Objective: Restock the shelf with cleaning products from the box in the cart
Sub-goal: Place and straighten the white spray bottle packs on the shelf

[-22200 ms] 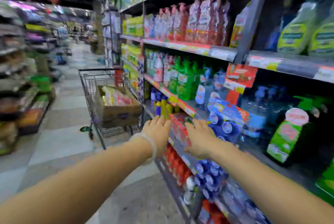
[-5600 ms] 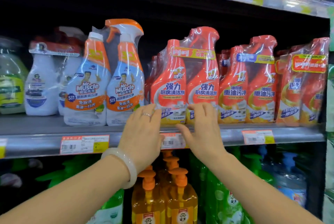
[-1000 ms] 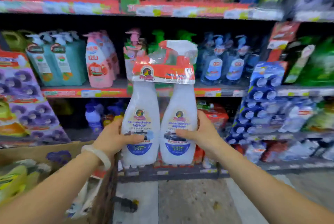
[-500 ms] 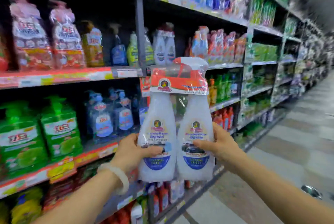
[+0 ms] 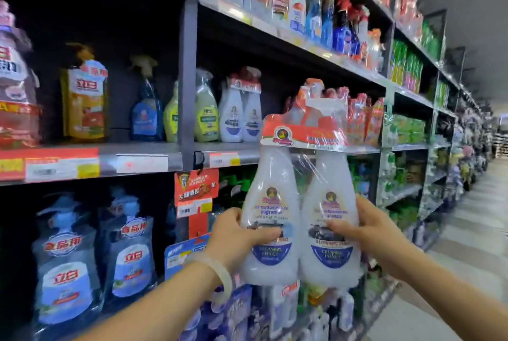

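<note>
I hold a shrink-wrapped twin pack of white spray bottles (image 5: 299, 203) with a red card band round the necks, upright in front of the shelving. My left hand (image 5: 236, 233) grips the left bottle's lower body, thumb across its label. My right hand (image 5: 368, 233) grips the right bottle the same way. A matching twin pack (image 5: 242, 112) stands on the middle shelf (image 5: 154, 160) just up and left of the held pack. The cart and box are out of view.
A grey upright post (image 5: 188, 79) divides the shelf bays. Yellow, blue and green bottles (image 5: 148, 109) stand left of the matching pack, orange-red packs (image 5: 362, 118) to its right. Blue refill jugs (image 5: 66, 272) fill the lower shelf. The aisle floor (image 5: 467, 244) runs off to the right.
The view has swung up and closer to the middle shelf. The twin pack has risen with both hands, keeping the same grip, and now sits just below the matching pack.
</note>
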### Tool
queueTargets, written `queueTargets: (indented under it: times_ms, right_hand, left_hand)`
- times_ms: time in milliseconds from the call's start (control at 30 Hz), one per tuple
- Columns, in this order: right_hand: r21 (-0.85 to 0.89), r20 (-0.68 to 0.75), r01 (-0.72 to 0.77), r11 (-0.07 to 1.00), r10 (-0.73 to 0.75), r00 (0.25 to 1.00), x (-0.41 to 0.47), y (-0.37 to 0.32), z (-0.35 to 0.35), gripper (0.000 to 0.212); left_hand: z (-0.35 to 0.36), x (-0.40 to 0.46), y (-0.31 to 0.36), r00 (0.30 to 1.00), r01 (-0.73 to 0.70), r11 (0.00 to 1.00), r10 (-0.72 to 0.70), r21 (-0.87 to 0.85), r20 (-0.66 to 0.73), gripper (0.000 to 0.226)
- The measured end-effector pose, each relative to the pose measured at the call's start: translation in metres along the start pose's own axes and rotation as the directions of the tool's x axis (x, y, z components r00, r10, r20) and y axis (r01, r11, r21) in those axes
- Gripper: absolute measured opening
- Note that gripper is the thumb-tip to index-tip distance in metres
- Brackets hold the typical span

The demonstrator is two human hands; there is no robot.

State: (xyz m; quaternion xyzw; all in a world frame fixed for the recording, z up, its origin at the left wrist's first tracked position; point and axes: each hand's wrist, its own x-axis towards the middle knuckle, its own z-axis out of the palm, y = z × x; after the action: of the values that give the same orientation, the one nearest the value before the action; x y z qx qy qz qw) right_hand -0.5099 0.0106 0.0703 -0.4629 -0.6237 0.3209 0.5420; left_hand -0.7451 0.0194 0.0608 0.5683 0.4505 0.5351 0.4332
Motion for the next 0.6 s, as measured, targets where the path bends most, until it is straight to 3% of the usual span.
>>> queueTargets:
  times_ms: [300,433,600]
  right_hand:
    - [0.068,0.098,0.168,0.983,-0.174,0.98,0.182,-0.034,-0.003,0.036]
    - [0.128,0.149,0.195,0.972,-0.214,0.965,0.251,-0.05,-0.001,0.027]
    - [0.201,0.198,0.216,0.955,-0.256,0.946,0.335,-0.044,0.011,0.039]
  left_hand:
    - [-0.003,0.135,0.079,0.973,-0.188,0.98,0.195,0.072,-0.119,0.02]
    - [-0.007,0.184,0.107,0.957,-0.187,0.973,0.211,0.135,-0.198,0.039]
    - [-0.009,0.244,0.122,0.911,-0.164,0.957,0.24,0.238,-0.335,0.071]
